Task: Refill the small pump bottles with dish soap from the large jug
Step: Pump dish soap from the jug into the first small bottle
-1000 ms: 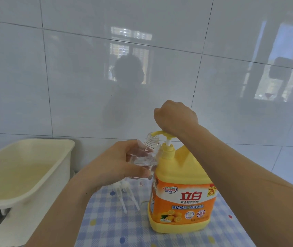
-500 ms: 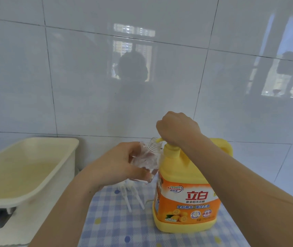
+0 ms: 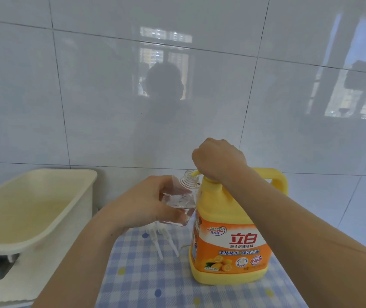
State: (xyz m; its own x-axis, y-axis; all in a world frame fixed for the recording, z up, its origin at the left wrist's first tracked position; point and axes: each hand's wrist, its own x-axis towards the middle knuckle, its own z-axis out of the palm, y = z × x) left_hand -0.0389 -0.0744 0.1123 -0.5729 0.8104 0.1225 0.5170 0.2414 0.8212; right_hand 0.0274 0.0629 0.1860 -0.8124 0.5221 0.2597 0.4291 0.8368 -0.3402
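A large yellow jug with an orange label stands upright on the checked cloth. My right hand is curled over its yellow pump head, which is pushed down. The pump's spout reaches the threaded neck of a small clear bottle. My left hand grips that bottle, tilted, just left of the jug and above the cloth. The bottle has no cap on. Two white pump tops with dip tubes lie on the cloth under my left hand.
A cream plastic tub stands at the left on a white ledge. The blue checked cloth covers the surface below. A glossy white tiled wall rises close behind the jug.
My right hand has pushed the jug's pump head down from its raised position. The small bottle stays at the spout in my left hand. The view has shifted slightly.
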